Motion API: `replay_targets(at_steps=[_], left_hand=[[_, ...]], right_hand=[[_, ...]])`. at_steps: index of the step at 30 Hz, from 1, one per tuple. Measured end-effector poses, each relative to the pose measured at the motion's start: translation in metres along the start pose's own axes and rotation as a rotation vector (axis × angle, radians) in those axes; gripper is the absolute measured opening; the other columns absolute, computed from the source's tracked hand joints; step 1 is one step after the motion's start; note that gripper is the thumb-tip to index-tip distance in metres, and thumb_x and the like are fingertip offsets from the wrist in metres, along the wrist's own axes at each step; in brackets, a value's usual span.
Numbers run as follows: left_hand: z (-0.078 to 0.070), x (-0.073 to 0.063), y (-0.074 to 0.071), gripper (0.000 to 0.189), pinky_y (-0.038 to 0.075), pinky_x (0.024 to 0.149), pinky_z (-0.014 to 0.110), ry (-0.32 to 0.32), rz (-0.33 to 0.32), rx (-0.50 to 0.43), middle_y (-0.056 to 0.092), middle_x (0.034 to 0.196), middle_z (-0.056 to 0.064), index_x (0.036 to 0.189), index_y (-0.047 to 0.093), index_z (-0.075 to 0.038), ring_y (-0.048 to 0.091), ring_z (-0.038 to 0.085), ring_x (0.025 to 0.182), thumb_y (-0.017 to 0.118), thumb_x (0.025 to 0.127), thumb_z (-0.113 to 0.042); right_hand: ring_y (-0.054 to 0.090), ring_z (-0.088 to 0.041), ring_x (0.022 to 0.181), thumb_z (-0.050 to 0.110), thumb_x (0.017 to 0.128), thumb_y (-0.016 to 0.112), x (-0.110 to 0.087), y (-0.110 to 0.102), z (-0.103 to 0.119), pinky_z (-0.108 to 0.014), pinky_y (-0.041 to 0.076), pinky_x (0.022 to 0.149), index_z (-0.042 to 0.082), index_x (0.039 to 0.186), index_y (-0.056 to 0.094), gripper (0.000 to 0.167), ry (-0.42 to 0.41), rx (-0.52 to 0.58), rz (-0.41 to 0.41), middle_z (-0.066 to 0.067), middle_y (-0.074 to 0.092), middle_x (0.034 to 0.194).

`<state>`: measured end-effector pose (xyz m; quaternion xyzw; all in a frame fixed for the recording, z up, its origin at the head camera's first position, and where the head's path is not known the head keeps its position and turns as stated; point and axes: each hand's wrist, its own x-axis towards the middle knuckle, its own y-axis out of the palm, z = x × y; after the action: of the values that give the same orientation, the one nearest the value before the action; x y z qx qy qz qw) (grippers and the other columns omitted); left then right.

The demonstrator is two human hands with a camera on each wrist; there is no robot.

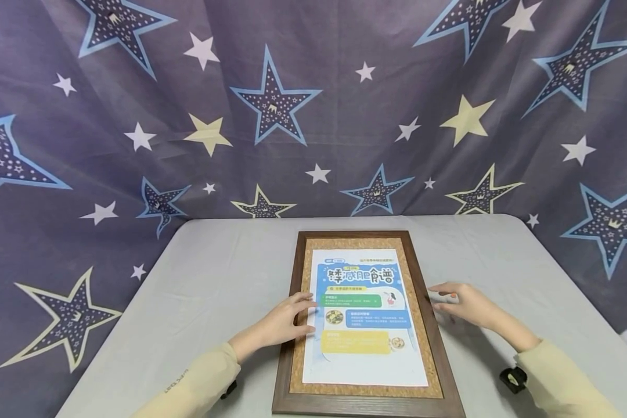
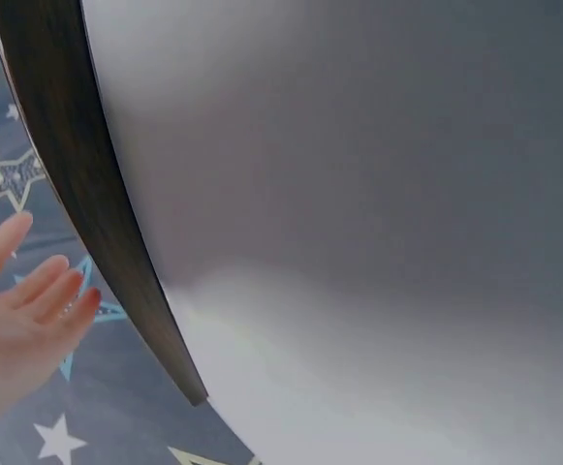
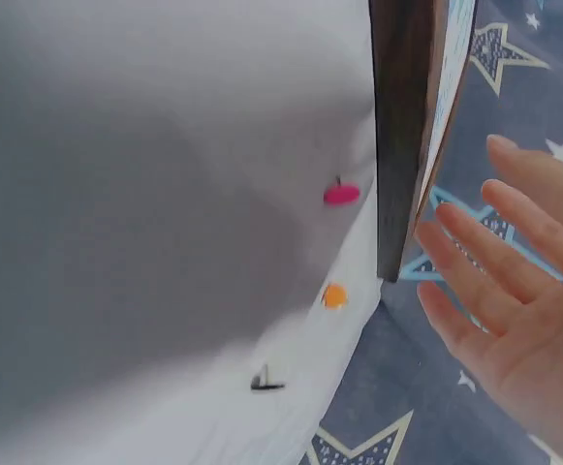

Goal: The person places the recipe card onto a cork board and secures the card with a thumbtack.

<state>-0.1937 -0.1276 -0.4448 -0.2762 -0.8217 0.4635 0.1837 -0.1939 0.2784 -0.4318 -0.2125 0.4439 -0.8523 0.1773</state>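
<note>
A cork board (image 1: 366,390) in a dark wooden frame lies on the table, with a printed poster (image 1: 366,368) in blue, green and yellow on it. My left hand (image 1: 284,322) is at the poster's left edge, its fingers reaching over the frame. In the left wrist view its fingers (image 2: 29,291) look extended and apart. My right hand (image 1: 467,305) is beside the frame's right edge, thumb and fingers parted. The right wrist view shows that hand with spread fingers and nothing between them. Close by on the table are a pink pushpin (image 3: 341,195), an orange one and a dark one.
The grey-covered table (image 1: 230,273) reaches back to a purple curtain (image 1: 319,58) printed with stars, which also hangs at both sides. A black device (image 1: 513,380) shows at the right wrist, and another beneath the left sleeve.
</note>
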Motion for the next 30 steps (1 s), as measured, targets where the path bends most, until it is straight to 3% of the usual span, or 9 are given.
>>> replay_targets(at_steps=[4,9,22,30], left_hand=[[0.002,-0.001,-0.001,0.052,0.033,0.095,0.050,0.017,0.060,0.028,0.032,0.138,0.017,0.126,0.049,-0.006,0.034,0.037,0.122,0.062,0.082,-0.031],[0.004,-0.002,-0.001,0.054,0.028,0.096,0.055,0.020,0.090,0.042,0.029,0.140,0.017,0.127,0.048,-0.007,0.031,0.039,0.124,0.061,0.082,-0.034],[0.006,-0.002,0.002,0.057,0.023,0.100,0.051,-0.013,0.126,0.107,0.027,0.141,0.014,0.130,0.046,-0.009,0.027,0.034,0.127,0.061,0.082,-0.036],[0.006,-0.003,0.003,0.056,0.021,0.101,0.050,-0.004,0.132,0.125,0.027,0.142,0.014,0.129,0.046,-0.010,0.026,0.032,0.128,0.061,0.082,-0.036]], right_hand=[[0.059,-0.034,0.084,-0.003,0.075,0.063,0.001,-0.007,-0.007,-0.044,0.049,0.071,-0.008,0.105,0.060,0.031,0.009,0.006,-0.011,-0.023,0.060,0.101],[0.060,-0.032,0.081,-0.007,0.073,0.063,0.002,-0.009,-0.018,-0.042,0.049,0.070,-0.009,0.104,0.060,0.031,0.029,0.009,-0.007,-0.024,0.060,0.100],[0.060,-0.031,0.080,-0.006,0.076,0.061,-0.001,-0.009,-0.041,-0.032,0.051,0.066,-0.012,0.102,0.059,0.027,0.148,0.059,0.043,-0.022,0.060,0.093],[0.059,-0.020,0.072,-0.004,0.075,0.063,-0.002,-0.008,-0.046,-0.026,0.048,0.061,-0.008,0.093,0.062,0.018,0.177,0.049,0.049,-0.012,0.062,0.084]])
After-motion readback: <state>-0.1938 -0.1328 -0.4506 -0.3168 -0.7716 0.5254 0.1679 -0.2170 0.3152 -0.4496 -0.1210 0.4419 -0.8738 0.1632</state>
